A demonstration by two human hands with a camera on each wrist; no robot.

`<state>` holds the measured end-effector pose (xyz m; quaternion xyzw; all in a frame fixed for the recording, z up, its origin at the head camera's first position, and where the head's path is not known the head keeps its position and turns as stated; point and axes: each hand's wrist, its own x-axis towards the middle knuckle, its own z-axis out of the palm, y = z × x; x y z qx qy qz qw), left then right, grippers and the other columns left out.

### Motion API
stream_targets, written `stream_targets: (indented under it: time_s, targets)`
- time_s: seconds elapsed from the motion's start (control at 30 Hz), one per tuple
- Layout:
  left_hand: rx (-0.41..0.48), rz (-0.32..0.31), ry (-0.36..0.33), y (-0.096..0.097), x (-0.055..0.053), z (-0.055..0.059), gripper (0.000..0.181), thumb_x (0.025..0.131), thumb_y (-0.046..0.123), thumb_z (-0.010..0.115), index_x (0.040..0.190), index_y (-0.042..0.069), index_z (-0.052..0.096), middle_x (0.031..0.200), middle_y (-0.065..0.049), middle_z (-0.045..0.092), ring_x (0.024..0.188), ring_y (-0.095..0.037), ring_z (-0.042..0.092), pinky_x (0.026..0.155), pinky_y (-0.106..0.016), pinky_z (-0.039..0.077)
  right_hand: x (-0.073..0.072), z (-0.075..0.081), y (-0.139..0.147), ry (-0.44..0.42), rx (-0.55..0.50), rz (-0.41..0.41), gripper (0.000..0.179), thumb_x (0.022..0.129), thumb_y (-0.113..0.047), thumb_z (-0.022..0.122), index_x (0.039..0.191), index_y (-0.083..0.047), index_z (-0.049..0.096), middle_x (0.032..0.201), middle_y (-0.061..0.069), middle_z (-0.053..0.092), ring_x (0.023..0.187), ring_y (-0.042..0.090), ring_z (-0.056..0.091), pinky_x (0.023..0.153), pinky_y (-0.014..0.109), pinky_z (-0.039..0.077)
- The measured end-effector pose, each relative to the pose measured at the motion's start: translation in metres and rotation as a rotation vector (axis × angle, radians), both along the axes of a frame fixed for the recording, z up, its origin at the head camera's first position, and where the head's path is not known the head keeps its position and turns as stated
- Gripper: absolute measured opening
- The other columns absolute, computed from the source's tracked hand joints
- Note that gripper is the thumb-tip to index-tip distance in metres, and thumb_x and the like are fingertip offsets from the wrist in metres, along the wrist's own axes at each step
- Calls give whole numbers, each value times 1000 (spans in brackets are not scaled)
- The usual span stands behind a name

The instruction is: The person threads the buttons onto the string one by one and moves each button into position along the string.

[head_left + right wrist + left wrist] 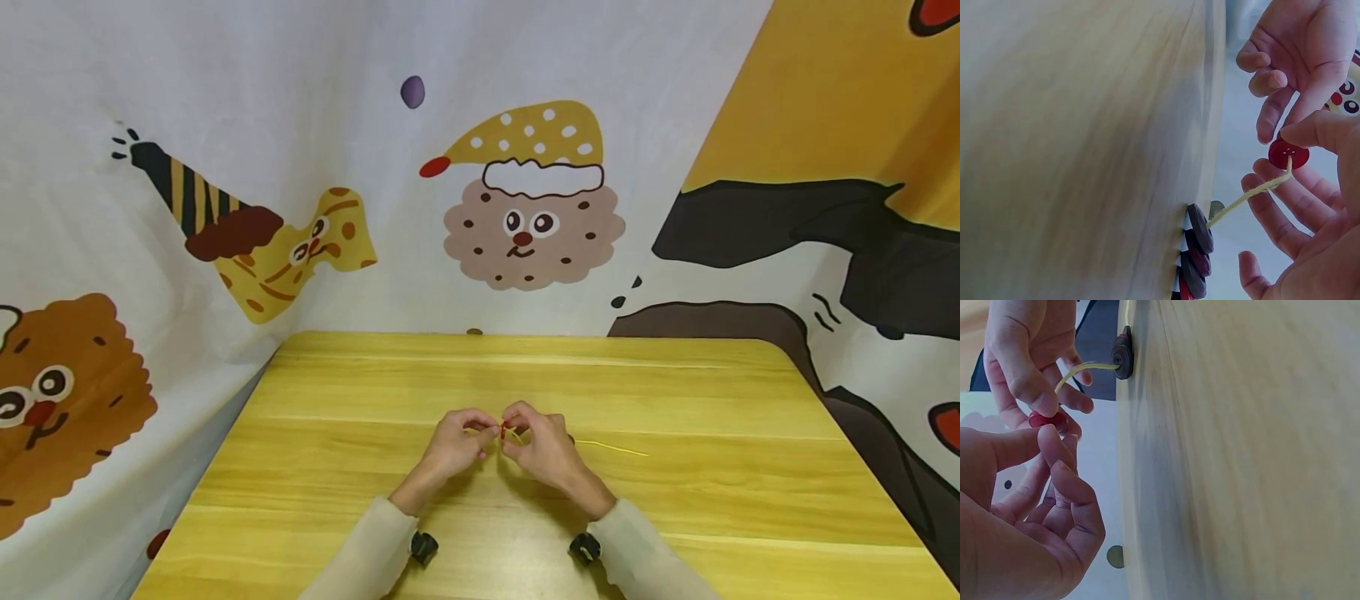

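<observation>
A red button (1289, 154) with small holes is pinched between the thumb and fingers of my right hand (546, 450). Yellow string (1250, 195) runs from its face down to several dark buttons (1199, 230) strung together at the table. My left hand (453, 443) meets the right one at the red button, its thumb and index finger pinched together close against the button's edge. A bit of yellow string (471, 431) shows between the left fingers in the head view; the exact pinch point is hidden. Behind the right hand, the string's tail (611, 447) lies on the wood.
Both hands work over a wooden table (337, 517). Its far edge meets a white cloth (375, 308) printed with cartoon figures. Dark wrist devices (423, 547) sit at the inner side of both sleeves.
</observation>
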<state>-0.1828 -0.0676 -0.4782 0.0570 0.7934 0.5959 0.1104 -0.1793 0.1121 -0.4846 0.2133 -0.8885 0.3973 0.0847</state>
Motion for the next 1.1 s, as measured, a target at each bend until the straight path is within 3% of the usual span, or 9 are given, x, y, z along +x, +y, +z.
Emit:
stream_targets:
  time_s: [0.13,0.53,0.8,1.1]
  targets:
    - [-15,4,5,0,0,0,11,96,14,66,96,4,71,95,-9,64,63,-24,64,54,-27,50,0,1,0,-10,19,2,30,77,-7,78,105,-11,67,90,-1,76,81,15,69,93,56,35]
    - [-37,4,15,-6,-2,-2,14,96,14,66,98,2,71,97,-10,66,66,-26,64,63,-39,56,-3,1,4,-53,25,-10,29,77,-5,82,98,-15,65,92,1,76,96,24,71,93,55,33]
    - [-60,16,2,-13,-1,0,15,96,15,66,100,2,71,96,-8,67,70,-26,66,65,-38,57,-5,0,9,-85,81,-2,28,77,-6,82,98,-15,66,99,0,74,100,26,67,92,55,33]
    - [-64,9,22,-21,0,1,15,95,13,66,100,-1,70,93,-10,66,73,-28,65,68,-41,57,-7,-3,16,-91,58,31,28,78,-5,82,97,-17,66,109,0,71,110,27,64,99,60,32]
